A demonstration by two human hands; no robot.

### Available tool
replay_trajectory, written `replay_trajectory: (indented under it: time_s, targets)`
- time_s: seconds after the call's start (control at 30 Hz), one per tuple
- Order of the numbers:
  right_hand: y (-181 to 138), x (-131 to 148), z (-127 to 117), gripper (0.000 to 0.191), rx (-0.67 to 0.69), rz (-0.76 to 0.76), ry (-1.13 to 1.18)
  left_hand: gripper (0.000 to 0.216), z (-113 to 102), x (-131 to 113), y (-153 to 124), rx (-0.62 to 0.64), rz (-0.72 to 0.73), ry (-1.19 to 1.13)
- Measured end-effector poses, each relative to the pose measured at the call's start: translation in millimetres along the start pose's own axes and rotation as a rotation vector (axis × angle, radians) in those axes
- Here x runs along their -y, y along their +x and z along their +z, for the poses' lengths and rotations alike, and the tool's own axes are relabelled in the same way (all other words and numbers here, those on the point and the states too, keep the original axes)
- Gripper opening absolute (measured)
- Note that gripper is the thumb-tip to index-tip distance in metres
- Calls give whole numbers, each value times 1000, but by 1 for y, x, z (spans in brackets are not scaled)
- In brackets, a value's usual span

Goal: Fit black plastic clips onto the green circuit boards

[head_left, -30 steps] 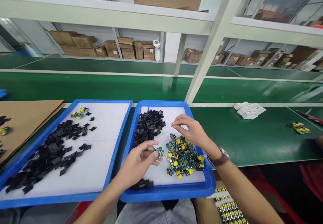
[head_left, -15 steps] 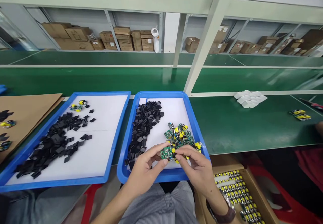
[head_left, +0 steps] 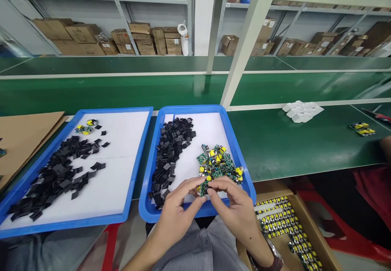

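A small green circuit board (head_left: 203, 188) with a yellow part is held between both hands, over the front of a blue-rimmed tray (head_left: 240, 151). My left hand (head_left: 180, 206) pinches its left side between thumb and fingers. At its right side, my right hand (head_left: 233, 204) has thumb and forefinger closed on a small black piece (head_left: 209, 189) against the board; most of that piece is hidden by the fingertips. Just beyond the hands lies a heap of circuit boards (head_left: 218, 161) with yellow parts. Along the tray's left side is a pile of black pieces (head_left: 171, 149).
A second blue-rimmed tray (head_left: 142, 140) at left holds more black pieces and a few boards. Cardboard sheets (head_left: 36, 128) lie farther left. At lower right stands a carton (head_left: 282, 238) with rows of boards. White packing (head_left: 302, 111) sits on the green bench (head_left: 275, 149); a post (head_left: 244, 47) rises behind.
The board between my hands has turned from lying sideways to a more upright angle, and both hands have shifted slightly. The camera view has tilted down a little.
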State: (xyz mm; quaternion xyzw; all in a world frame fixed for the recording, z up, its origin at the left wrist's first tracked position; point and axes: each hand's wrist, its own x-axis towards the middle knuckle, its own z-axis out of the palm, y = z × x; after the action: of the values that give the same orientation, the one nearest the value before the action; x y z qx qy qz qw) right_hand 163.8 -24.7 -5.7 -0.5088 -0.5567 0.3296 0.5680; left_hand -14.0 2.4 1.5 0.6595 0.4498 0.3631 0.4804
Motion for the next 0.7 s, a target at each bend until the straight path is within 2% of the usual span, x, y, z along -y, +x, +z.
replay_trajectory:
  time_s: [0.13, 0.4, 0.53, 0.7]
  targets:
    - [0, 1, 0, 10, -2, 50, -4, 34, 0, 3, 1, 10, 71, 34]
    - [3, 0, -4, 10, 98, 129, 7, 40, 1, 10, 0, 32, 124, -5]
    - [8, 0, -5, 9, 124, 114, 13, 43, -1, 9, 1, 35, 173, 17]
    - [8, 3, -3, 12, 123, 47, -24, 52, -1, 15, -1, 3, 302, 54]
